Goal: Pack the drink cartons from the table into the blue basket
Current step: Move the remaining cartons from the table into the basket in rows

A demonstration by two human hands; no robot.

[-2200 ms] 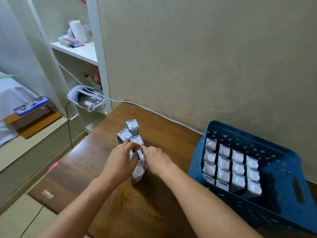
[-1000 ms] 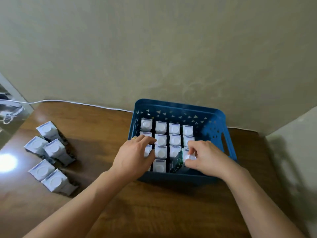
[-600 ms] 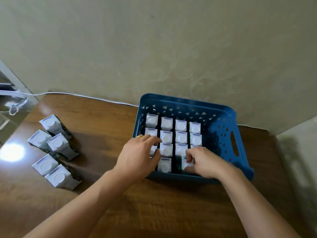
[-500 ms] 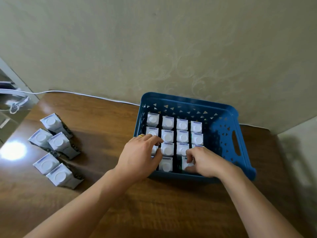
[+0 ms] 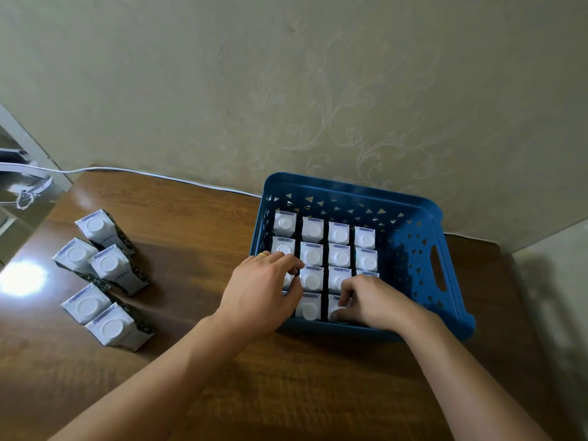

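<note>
The blue basket [image 5: 413,218] stands on the wooden table against the wall, with several white-topped drink cartons [image 5: 339,233] upright in rows in its left part. My left hand [image 5: 261,294] reaches over the near left corner, its fingers and thumb curled around a carton [image 5: 288,280] in the left column. My right hand [image 5: 374,302] is inside the near edge, fingertips on the top of a front-row carton [image 5: 334,308]. Both hands hide parts of the front rows. Several more cartons [image 5: 106,265] stand loose on the table to the left.
The basket's right part [image 5: 407,265] holds no cartons, and a handle slot [image 5: 437,268] opens in its right wall. A white cable [image 5: 159,176] runs along the table's back edge by the wall. Bare wood [image 5: 286,377] lies in front of the basket.
Both hands came from the loose cartons on the left to the basket with a carton each. In the last second my right hand's tilted carton went down upright into the front row.
</note>
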